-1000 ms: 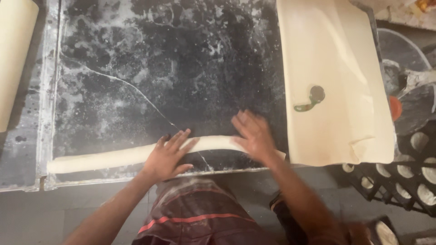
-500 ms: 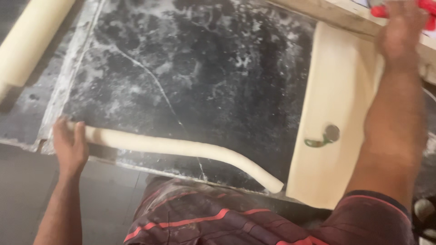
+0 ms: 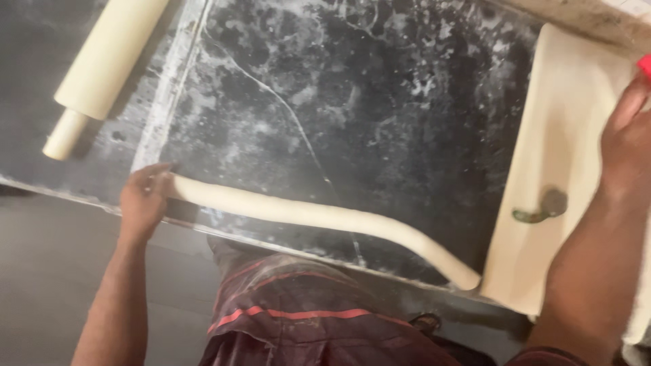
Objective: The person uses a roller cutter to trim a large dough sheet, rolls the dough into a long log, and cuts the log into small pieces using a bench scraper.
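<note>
A long pale dough rope (image 3: 319, 217) lies along the near edge of a dark, flour-dusted stone slab (image 3: 380, 115), and its right end curves down toward the slab's corner. My left hand (image 3: 142, 200) grips the rope's left end with the fingers curled over it. My right hand (image 3: 627, 142) is stretched to the far right, above a cream-coloured board (image 3: 563, 135). Its fingers touch a red object (image 3: 644, 64) at the frame's edge. The picture cuts off the fingertips, so its grip is hidden.
A cream rolling pin (image 3: 102, 61) lies at the upper left, beside the slab. A small dark metal tool with a round head (image 3: 540, 207) rests on the cream board. A grey floor (image 3: 47, 271) shows below the slab edge, and my striped garment (image 3: 305, 318) is in front.
A second ago both hands pressed on the rope's middle. My left hand has slid to its left end, my right hand has reached far right to the red object, and the rope's right end has bent.
</note>
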